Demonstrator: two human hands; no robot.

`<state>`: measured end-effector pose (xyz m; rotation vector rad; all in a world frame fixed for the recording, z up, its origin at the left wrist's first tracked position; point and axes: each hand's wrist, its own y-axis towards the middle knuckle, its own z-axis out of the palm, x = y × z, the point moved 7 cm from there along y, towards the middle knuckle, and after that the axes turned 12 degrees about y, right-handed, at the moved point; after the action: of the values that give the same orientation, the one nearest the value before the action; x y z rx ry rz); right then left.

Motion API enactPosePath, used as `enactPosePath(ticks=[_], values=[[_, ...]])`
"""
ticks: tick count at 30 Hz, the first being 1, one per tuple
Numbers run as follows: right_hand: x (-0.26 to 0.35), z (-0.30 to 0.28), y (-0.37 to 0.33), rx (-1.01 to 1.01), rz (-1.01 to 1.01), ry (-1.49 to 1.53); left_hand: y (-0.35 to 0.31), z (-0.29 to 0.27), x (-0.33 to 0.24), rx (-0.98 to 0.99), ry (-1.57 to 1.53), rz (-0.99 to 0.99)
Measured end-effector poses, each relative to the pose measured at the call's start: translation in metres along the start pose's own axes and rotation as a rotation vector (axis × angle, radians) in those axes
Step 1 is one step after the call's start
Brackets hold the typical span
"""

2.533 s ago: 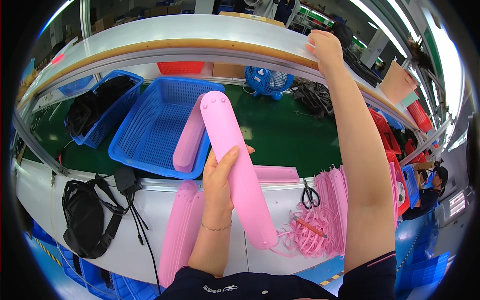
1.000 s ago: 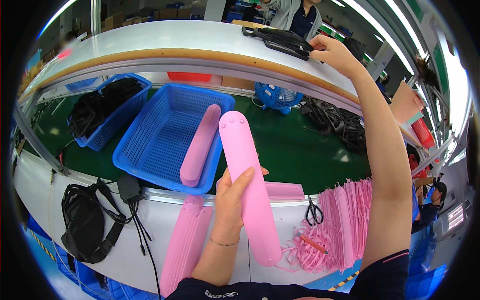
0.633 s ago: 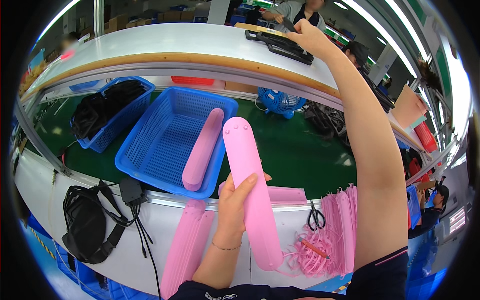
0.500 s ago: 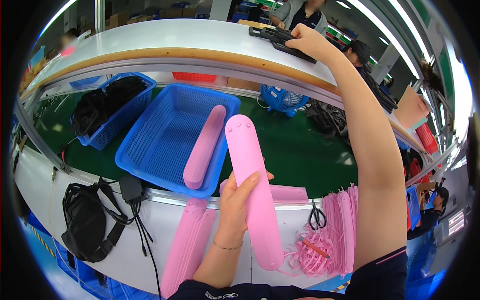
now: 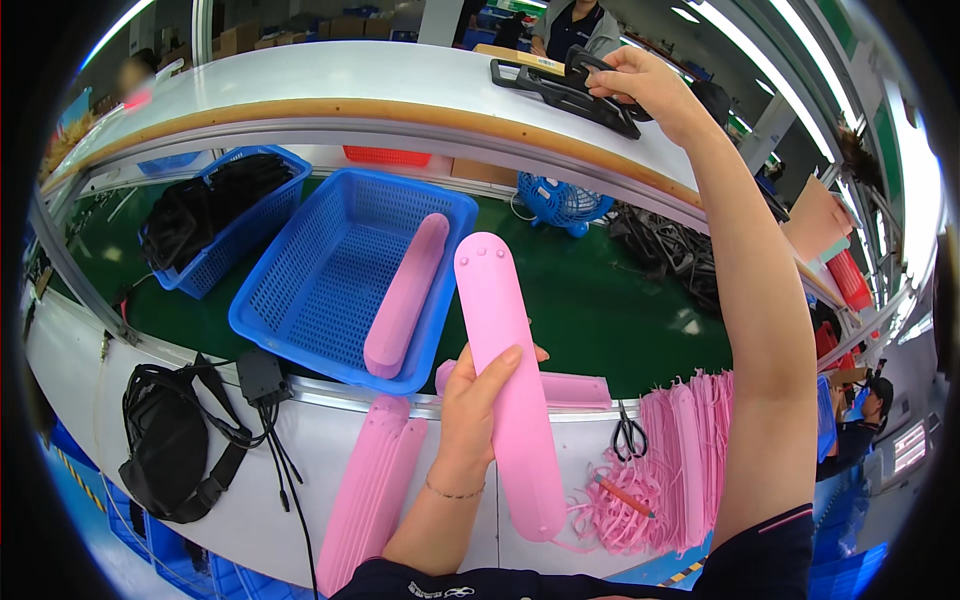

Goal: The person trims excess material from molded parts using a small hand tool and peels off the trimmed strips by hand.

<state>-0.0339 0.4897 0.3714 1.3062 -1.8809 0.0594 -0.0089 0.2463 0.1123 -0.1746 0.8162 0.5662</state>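
Observation:
My left hand is closed around a long pink rounded strip with small studs at its far end, held up over the bench edge. On the raised white shelf, my right hand pinches a black frame-like plastic part, its near end tilted up. Other black frames lie beneath it on the shelf. One pink strip rests in the blue basket. A stack of pink strips lies left of my left forearm, and another pink strip lies behind that hand.
At right, black scissors and a red-orange pen-like tool lie by pink trimmings and stacked pink pieces. A black pouch with cables sits left. A blue fan stands under the shelf. A person is beyond it.
My right hand has shifted slightly right and raised the end of one black frame off the others. My left hand and its pink strip have barely moved.

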Motion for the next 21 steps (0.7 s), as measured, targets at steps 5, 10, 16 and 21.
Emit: enactPosePath(ticks=[5, 10, 16, 21], values=[[0.005, -0.003, 0.003, -0.039, -0.021, 0.031, -0.002, 0.002, -0.003, -0.028, 0.017, -0.010], [0.009, 0.009, -0.003, 0.027, -0.018, 0.051, 0.000, -0.001, -0.001, 0.006, 0.002, 0.002], [0.035, 0.004, -0.034, -0.103, -0.212, -0.203, 0.005, 0.008, 0.004, 0.026, 0.005, 0.003], [0.062, 0.016, -0.144, -0.261, -0.135, 0.037, -0.004, 0.009, 0.001, 0.034, 0.027, 0.003]])
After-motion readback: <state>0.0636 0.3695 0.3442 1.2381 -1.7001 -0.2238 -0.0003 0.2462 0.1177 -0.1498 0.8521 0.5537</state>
